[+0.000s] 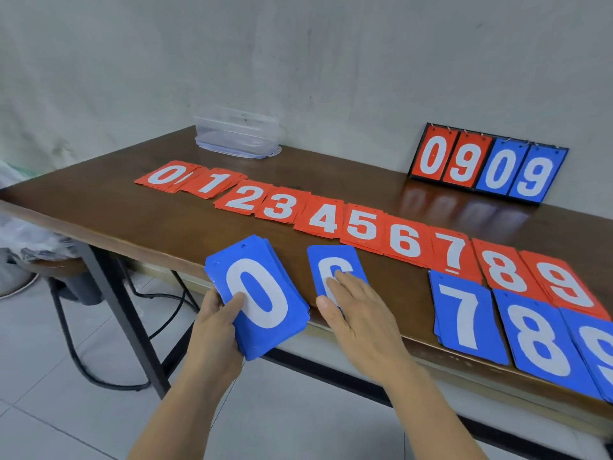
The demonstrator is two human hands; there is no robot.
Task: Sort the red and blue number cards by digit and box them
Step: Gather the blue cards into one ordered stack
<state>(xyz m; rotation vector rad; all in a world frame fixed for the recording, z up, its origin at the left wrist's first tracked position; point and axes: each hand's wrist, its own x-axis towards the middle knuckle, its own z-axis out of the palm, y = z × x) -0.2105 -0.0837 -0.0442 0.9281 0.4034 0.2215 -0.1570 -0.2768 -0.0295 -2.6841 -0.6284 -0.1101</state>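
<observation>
The left hand (217, 322) grips a stack of blue cards (262, 293), thumb across the top 0, over the table's (166, 220) near edge. The right hand (356, 310) lies flat, fingers straight, pressing a single blue card (331, 260) onto the wood; its digit is half covered and unreadable. The blue 7 pile (464, 313) lies just below the red row (361, 224). The card should probably be slid squarely beneath its matching red digit, with light pressure so it stays off the edge. The clear plastic box (237, 132) sits at the back.
</observation>
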